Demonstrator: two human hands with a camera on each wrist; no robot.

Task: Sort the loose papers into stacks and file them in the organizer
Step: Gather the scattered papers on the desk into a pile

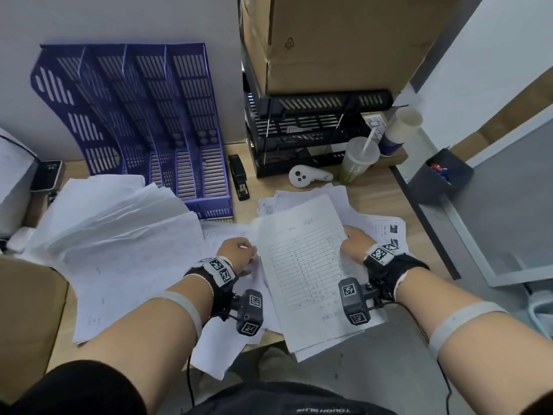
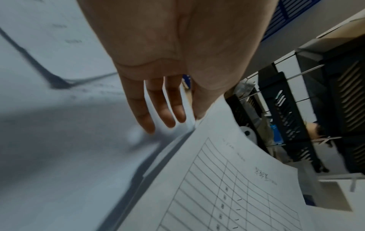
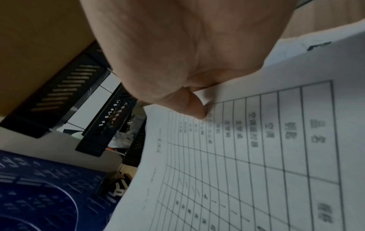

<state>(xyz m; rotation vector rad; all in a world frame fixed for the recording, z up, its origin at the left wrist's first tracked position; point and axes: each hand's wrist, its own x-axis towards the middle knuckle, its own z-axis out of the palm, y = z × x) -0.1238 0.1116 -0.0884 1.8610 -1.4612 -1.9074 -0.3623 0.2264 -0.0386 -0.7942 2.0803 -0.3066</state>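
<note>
The right hand (image 1: 354,241) pinches a gridded form sheet (image 1: 305,265) at its right edge; the left hand (image 1: 238,254), fingers straight, rests on loose papers (image 1: 125,235) covering the counter (image 1: 377,202). Behind them stand a purple file organizer (image 1: 179,130), black stapler (image 1: 238,176), white controller (image 1: 308,175) and black letter trays (image 1: 314,133). The form's writing is unreadable.

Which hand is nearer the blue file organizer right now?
Left. The left hand rests on loose papers just in front of the blue file organizer; the right hand holds the table-printed sheet farther to its right.
</note>
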